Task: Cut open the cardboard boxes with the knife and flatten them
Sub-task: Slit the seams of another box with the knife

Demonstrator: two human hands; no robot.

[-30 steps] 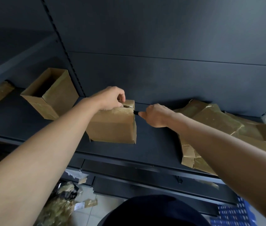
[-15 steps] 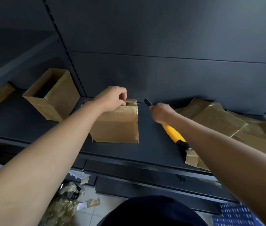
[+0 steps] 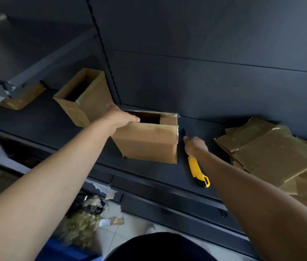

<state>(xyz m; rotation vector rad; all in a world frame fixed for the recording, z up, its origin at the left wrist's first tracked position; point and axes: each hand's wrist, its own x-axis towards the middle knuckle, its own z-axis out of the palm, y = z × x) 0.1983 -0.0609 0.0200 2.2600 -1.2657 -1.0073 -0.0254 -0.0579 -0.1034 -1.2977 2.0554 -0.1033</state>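
Note:
A brown cardboard box (image 3: 148, 144) stands on the dark shelf (image 3: 148, 174), its top open and torn tape along its right corner. My left hand (image 3: 119, 118) grips the box's top left rim, thumb over the front wall. Just right of the box, my right hand (image 3: 196, 146) holds a utility knife (image 3: 196, 170) low against the shelf. Its black tip points toward the back panel and its yellow handle trails toward me. The blade itself is too dark to make out.
A second open box (image 3: 90, 97) stands tilted behind and left of the first. Flattened cardboard (image 3: 273, 155) is piled at the right of the shelf, and a flat piece (image 3: 22, 98) lies far left. Tape and paper scraps (image 3: 84, 219) litter the floor below.
The knife has come away from the box's top right corner and gone down beside it to the shelf. The box's top now stands open, and my left hand has shifted to its left rim.

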